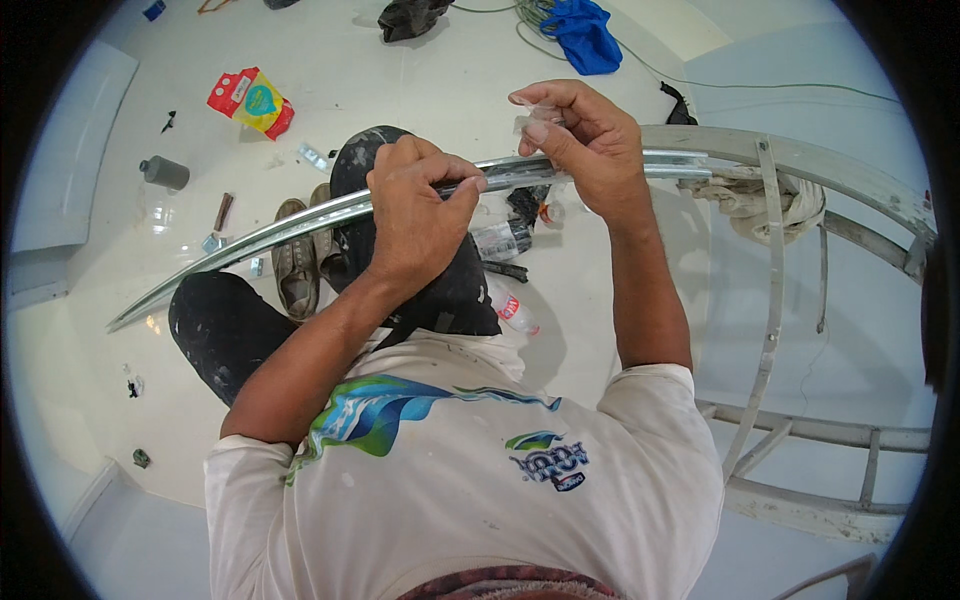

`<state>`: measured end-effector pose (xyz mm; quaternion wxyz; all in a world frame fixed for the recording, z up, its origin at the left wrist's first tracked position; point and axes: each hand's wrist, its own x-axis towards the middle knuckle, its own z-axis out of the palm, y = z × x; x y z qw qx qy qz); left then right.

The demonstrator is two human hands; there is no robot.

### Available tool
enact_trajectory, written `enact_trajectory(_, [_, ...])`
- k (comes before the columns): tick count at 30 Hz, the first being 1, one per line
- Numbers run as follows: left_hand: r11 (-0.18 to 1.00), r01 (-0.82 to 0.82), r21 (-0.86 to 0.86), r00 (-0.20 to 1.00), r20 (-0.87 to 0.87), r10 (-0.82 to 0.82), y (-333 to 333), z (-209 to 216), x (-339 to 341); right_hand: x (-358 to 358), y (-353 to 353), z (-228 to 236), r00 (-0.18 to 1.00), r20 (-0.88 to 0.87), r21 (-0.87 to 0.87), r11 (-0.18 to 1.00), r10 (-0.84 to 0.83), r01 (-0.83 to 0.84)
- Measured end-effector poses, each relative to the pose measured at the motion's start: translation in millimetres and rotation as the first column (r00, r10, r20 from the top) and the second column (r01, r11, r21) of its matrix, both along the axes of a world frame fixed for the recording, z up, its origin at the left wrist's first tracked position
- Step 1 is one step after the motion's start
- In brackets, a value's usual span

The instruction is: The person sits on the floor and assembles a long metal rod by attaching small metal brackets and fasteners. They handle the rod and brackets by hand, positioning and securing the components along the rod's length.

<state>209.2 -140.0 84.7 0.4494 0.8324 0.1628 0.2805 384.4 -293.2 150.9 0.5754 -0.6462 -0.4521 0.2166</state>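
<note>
Long, thin silvery metal strips (pixel 250 236), grooved like channel profiles, lie together across my lap from lower left to upper right. My left hand (pixel 420 205) rests over them near their middle, thumb and forefinger pinched at their edge. Just above the strips, my right hand (pixel 588 145) is closed on a small crumpled piece of clear film (pixel 540 120), which looks like tape. The tip of my left pinch is partly hidden, so any film there is hard to make out.
A metal ladder (pixel 770 250) stands at the right, a pale rag (pixel 765 205) hanging on it by the strips' right end. On the floor are shoes (pixel 296 262), a clear plastic bottle (pixel 512 310), a grey bottle (pixel 165 172), a red-yellow pouch (pixel 252 102) and blue cloth (pixel 582 38).
</note>
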Motion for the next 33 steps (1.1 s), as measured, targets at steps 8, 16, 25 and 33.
enact_trajectory(8, [0.992, 0.117, 0.052, 0.978, 0.170, -0.124, 5, -10, -3, -2, 0, -3, 0.999, 0.031, -0.002, 1.000, 0.015, -0.015])
enact_trajectory(16, [0.967, 0.252, 0.043, 0.944, 0.211, -0.256, 17, -17, -9, -2, -6, -6, 0.998, 0.063, -0.034, 0.999, 0.032, -0.030])
enact_trajectory(25, [0.860, 0.298, 0.414, 0.866, 0.262, -0.426, 29, -20, -11, -12, -9, -10, 0.988, 0.155, -0.097, 0.995, 0.011, 0.004])
enact_trajectory(33, [0.959, 0.250, 0.133, 0.936, 0.221, -0.275, 26, -19, -20, -12, 6, -11, 0.706, 0.672, -0.098, 0.972, 0.223, -0.214])
